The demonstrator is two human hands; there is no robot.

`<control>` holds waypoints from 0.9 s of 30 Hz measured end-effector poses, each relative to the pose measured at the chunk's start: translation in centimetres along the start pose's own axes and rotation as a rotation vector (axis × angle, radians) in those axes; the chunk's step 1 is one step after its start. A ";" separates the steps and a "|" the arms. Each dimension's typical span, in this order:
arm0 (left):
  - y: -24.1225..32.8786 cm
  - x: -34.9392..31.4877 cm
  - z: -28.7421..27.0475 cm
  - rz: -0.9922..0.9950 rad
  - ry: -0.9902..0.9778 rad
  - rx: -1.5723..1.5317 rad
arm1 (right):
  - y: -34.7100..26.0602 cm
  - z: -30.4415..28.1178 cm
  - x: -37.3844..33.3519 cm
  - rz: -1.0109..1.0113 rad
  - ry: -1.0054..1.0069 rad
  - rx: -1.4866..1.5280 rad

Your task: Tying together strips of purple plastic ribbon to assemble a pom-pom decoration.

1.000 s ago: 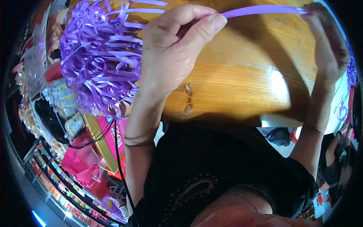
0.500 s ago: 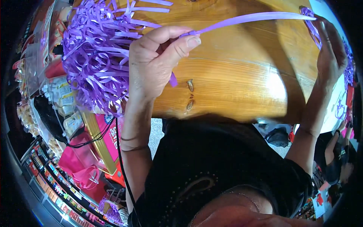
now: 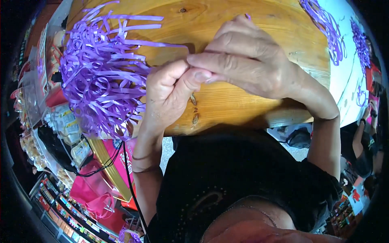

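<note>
A big pom-pom of purple ribbon strips (image 3: pixel 101 77) lies on the left part of a round wooden table (image 3: pixel 251 109). My left hand (image 3: pixel 168 99) and my right hand (image 3: pixel 253 67) meet fingertip to fingertip over the table's middle. They pinch together on one thin purple ribbon strip (image 3: pixel 162 43) that runs out of the pom-pom. A small purple end (image 3: pixel 247 16) shows above my right fingers. The rest of the strip is hidden inside both hands.
More loose purple ribbon (image 3: pixel 326 30) lies at the table's far right, beside a white surface (image 3: pixel 344 85). Pink bags (image 3: pixel 103 194) and shelves of packaged goods (image 3: pixel 60 125) crowd the left. Another person (image 3: pixel 364 141) is at the right edge.
My right hand has come in from the far right, where it held the strip stretched out, to meet my left hand. My left hand has dropped slightly toward the table's middle.
</note>
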State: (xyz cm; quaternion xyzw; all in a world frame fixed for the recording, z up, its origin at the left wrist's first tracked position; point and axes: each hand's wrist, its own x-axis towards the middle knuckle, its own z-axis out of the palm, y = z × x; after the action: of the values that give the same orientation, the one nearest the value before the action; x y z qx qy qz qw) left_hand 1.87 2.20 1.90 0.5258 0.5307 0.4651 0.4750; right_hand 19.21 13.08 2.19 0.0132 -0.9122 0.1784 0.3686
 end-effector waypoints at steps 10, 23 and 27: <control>-0.7 -0.7 -2.5 0.114 0.190 0.231 | -0.1 -4.6 -1.5 0.151 -0.080 -0.256; -1.6 -4.7 -13.7 0.193 0.641 0.191 | 4.9 -16.2 -15.6 0.956 0.079 -0.340; -2.1 -5.8 -15.0 0.148 0.790 0.195 | 5.4 -17.2 -18.6 0.966 0.229 -0.079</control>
State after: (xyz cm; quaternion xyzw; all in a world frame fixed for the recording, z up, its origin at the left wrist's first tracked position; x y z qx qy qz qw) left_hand -13.29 -3.52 1.67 0.3862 0.6745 0.6115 0.1479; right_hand 43.38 21.94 -0.64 -0.4447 -0.7737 0.2942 0.3420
